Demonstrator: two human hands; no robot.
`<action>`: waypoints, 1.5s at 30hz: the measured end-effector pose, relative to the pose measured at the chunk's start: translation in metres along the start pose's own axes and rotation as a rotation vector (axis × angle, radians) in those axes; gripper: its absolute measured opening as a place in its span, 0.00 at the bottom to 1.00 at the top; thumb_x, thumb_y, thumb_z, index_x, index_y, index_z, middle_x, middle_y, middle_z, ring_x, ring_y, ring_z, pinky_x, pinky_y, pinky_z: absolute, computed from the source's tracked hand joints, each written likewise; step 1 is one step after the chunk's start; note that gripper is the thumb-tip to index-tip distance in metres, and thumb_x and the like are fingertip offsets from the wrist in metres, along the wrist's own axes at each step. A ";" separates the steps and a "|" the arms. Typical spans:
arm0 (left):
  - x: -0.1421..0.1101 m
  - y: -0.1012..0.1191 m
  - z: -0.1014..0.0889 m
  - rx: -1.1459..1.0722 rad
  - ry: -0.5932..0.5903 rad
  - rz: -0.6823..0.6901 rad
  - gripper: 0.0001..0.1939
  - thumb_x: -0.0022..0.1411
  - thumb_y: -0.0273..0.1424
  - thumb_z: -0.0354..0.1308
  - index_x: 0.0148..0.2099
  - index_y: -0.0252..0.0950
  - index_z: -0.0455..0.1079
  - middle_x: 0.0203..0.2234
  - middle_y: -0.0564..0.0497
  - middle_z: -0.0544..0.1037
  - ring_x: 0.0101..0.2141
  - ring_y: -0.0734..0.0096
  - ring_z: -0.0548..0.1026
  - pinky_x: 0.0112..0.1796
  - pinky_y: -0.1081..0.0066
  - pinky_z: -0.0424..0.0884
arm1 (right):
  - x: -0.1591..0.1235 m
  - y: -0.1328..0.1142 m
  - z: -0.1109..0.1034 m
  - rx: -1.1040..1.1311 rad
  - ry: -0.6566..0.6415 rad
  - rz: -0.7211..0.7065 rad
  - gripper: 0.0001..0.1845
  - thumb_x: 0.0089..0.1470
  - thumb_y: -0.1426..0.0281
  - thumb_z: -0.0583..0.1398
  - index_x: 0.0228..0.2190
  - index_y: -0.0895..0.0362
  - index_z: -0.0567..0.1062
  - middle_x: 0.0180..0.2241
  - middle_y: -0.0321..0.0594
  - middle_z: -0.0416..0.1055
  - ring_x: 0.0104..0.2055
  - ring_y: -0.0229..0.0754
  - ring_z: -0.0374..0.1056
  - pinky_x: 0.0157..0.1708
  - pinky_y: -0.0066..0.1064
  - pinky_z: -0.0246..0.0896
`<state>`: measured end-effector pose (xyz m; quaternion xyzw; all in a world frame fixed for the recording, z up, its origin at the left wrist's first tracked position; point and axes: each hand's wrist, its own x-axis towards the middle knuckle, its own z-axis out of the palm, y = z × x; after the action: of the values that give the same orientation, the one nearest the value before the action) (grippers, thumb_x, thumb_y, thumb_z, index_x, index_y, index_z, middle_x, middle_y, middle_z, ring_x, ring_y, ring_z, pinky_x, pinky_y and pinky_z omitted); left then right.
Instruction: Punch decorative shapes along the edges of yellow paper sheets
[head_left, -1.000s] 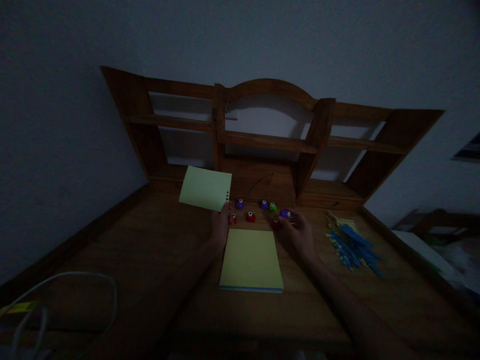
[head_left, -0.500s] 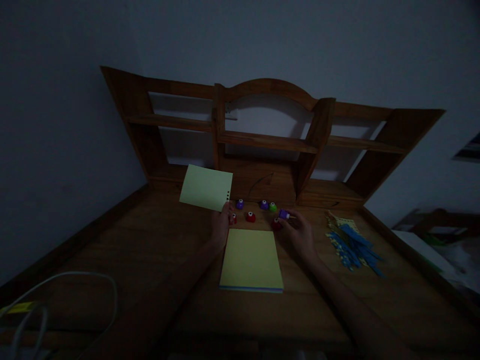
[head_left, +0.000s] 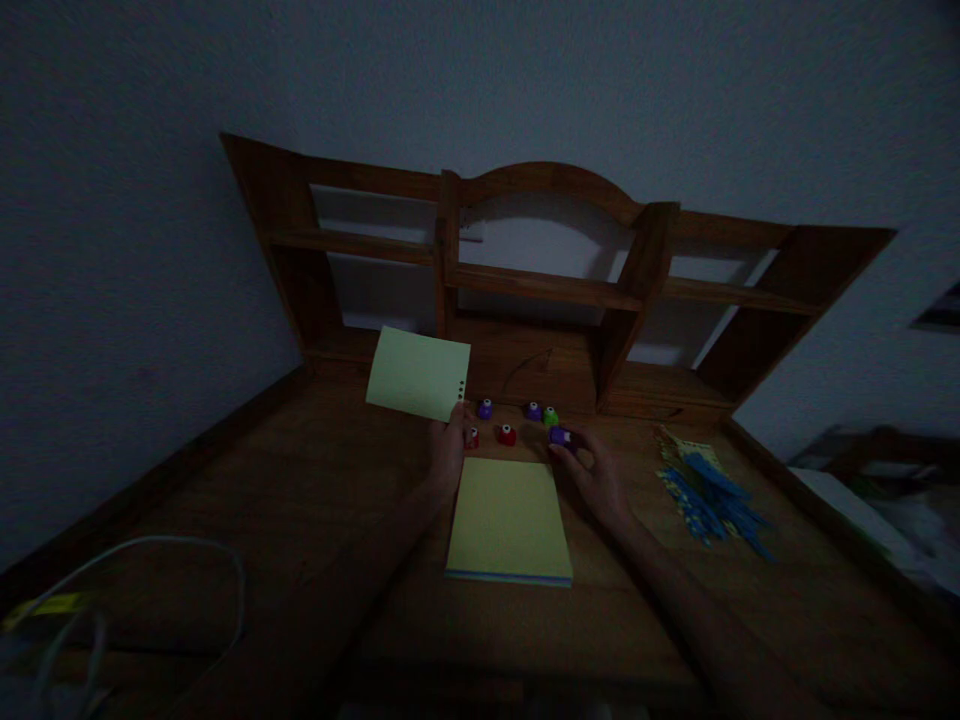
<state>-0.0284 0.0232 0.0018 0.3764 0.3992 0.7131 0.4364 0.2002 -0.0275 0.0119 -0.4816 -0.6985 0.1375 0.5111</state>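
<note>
Lower and further left than in the earlier frame, the held purple punch (head_left: 559, 436) now sits between my right hand's (head_left: 600, 480) fingertips, just right of centre. Its dark body covers the spot where a red punch showed beside my fingers before; I cannot tell whether the two touch. My right grip is closed on the purple one, with its pale end pointing right.

My left hand (head_left: 448, 450) keeps the pale sheet (head_left: 418, 373) pinched by its lower right corner, raised and tilted at left of centre, much as before. Small dark holes (head_left: 460, 392) run along its right edge, above my thumb. The whole view has slid a little, so most things appear slightly further right.

Near the middle, the left red punch (head_left: 472, 438) lies right beside my left fingers, and the middle red punch (head_left: 507, 435) stands apart from both hands. Behind them are the left purple punch (head_left: 486, 410), the rear purple punch (head_left: 533, 411) and, close beside that one, the green punch (head_left: 550, 416). Below centre, the yellow paper stack (head_left: 510, 520) lies on the wooden surface (head_left: 225, 480). Blue and yellow strips (head_left: 712, 495) lie at the right.
</note>
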 end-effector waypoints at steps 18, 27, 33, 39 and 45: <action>0.000 0.002 0.002 0.013 0.003 -0.006 0.15 0.56 0.41 0.56 0.28 0.34 0.65 0.12 0.60 0.60 0.12 0.81 0.59 0.15 0.78 0.56 | 0.001 0.005 0.008 -0.266 -0.267 -0.240 0.16 0.59 0.73 0.56 0.49 0.53 0.68 0.45 0.43 0.69 0.49 0.49 0.61 0.50 0.42 0.59; 0.001 0.002 0.001 0.030 0.009 -0.006 0.15 0.57 0.42 0.55 0.28 0.35 0.64 0.13 0.59 0.60 0.13 0.80 0.59 0.15 0.78 0.57 | -0.001 0.009 0.011 -0.264 -0.239 -0.240 0.16 0.59 0.75 0.56 0.49 0.53 0.69 0.46 0.44 0.68 0.50 0.49 0.61 0.51 0.43 0.58; -0.009 0.013 0.010 0.125 -0.017 0.057 0.17 0.60 0.43 0.54 0.27 0.35 0.63 0.14 0.58 0.60 0.15 0.80 0.59 0.17 0.78 0.54 | -0.002 -0.002 0.006 -0.258 -0.163 -0.216 0.14 0.59 0.74 0.56 0.47 0.53 0.69 0.46 0.43 0.68 0.51 0.49 0.60 0.52 0.44 0.57; -0.020 0.010 0.015 0.153 -0.130 0.030 0.18 0.60 0.44 0.55 0.26 0.35 0.63 0.17 0.56 0.64 0.17 0.78 0.60 0.19 0.76 0.56 | 0.002 -0.001 -0.005 -0.230 -0.067 -0.122 0.09 0.61 0.70 0.54 0.43 0.54 0.71 0.43 0.44 0.69 0.48 0.50 0.62 0.49 0.44 0.59; -0.021 0.005 0.016 0.202 -0.265 -0.060 0.19 0.60 0.44 0.55 0.25 0.35 0.63 0.16 0.56 0.64 0.17 0.78 0.60 0.19 0.77 0.55 | 0.006 0.003 -0.009 -0.224 -0.030 -0.080 0.10 0.61 0.68 0.54 0.44 0.53 0.71 0.43 0.43 0.70 0.48 0.49 0.63 0.48 0.43 0.59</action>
<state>-0.0088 0.0059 0.0086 0.4968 0.4189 0.6002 0.4663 0.2098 -0.0239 0.0171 -0.5056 -0.7355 0.0452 0.4487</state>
